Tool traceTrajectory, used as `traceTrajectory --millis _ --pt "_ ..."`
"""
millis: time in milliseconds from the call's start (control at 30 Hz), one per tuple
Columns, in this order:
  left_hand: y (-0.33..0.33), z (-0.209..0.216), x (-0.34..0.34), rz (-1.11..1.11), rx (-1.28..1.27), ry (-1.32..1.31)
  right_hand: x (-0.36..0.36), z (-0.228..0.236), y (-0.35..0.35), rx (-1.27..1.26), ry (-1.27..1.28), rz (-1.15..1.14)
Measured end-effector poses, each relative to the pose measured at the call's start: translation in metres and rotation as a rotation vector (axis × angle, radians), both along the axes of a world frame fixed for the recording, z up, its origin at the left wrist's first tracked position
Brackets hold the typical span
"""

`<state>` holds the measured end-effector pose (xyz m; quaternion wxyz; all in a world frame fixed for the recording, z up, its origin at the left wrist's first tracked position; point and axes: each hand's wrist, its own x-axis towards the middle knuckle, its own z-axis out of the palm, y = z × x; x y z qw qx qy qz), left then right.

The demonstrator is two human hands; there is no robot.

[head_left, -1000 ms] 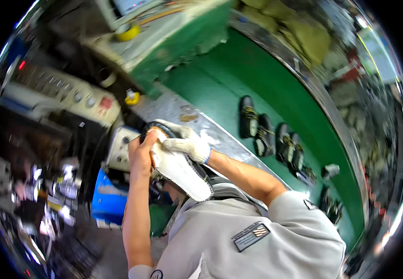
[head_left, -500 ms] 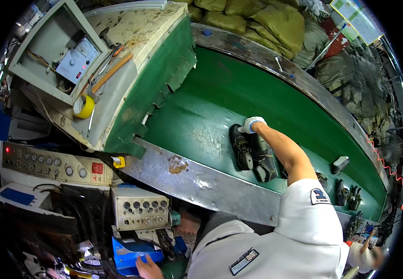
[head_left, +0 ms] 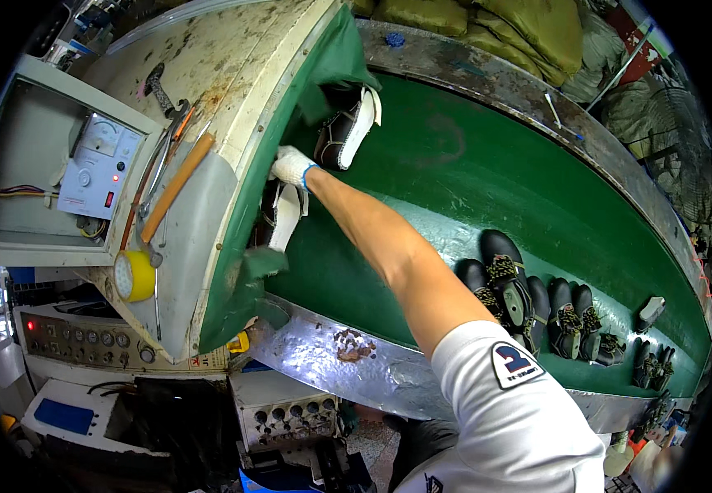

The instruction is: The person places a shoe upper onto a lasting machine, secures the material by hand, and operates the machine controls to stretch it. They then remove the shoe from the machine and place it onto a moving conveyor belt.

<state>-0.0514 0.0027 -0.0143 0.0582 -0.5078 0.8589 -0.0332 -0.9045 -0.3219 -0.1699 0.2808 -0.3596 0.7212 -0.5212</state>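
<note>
My right hand point(head_left: 294, 167), in a white knitted glove, is at the green flap curtain point(head_left: 245, 238) of the pale machine. Its fingers are closed at the top of a dark shoe upper with a white underside point(head_left: 286, 220), partly hidden by the flaps. Just beyond it a second dark shoe upper point(head_left: 346, 135), white underside facing right, leans out under the curtain, apart from my hand. Black lace-up shoes point(head_left: 508, 287) stand in a cluster on the green chute point(head_left: 421, 197), to the right of my forearm. My left hand is out of view.
On the machine top lie a wooden-handled hammer point(head_left: 177, 189), other hand tools and a yellow tape roll point(head_left: 134, 275), beside an open control box point(head_left: 97, 168). A metal rim point(head_left: 356, 361) edges the chute. Stuffed sacks point(head_left: 528, 29) are piled behind it.
My right hand has moved left from the black shoes to the curtain. Two white-bottomed shoe uppers have come into sight there. The view has shifted, and my left hand has left it.
</note>
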Motion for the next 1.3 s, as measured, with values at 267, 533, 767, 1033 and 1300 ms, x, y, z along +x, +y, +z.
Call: traceTrajectory --millis 267,533,767,1033,1300 --pt "-0.006 0.042 -0.063 0.035 0.062 -0.002 -0.044 -0.051 0.047 0.542 -0.212 -0.824" --pt "-0.004 0.015 -0.021 -0.075 0.011 0.053 -0.051 -0.087 0.119 -0.225 -0.706 -0.491" --pt "0.015 0.029 -0.016 0.053 0.026 -0.001 0.214 0.023 0.28 -0.511 -1.531 0.185" --pt "-0.107 0.088 -0.124 0.561 0.675 1.471 0.482 0.115 0.301 -0.141 -1.786 0.242" --pt "-0.117 0.106 0.033 0.847 0.534 1.787 0.66 0.204 0.258 0.127 -1.326 0.657"
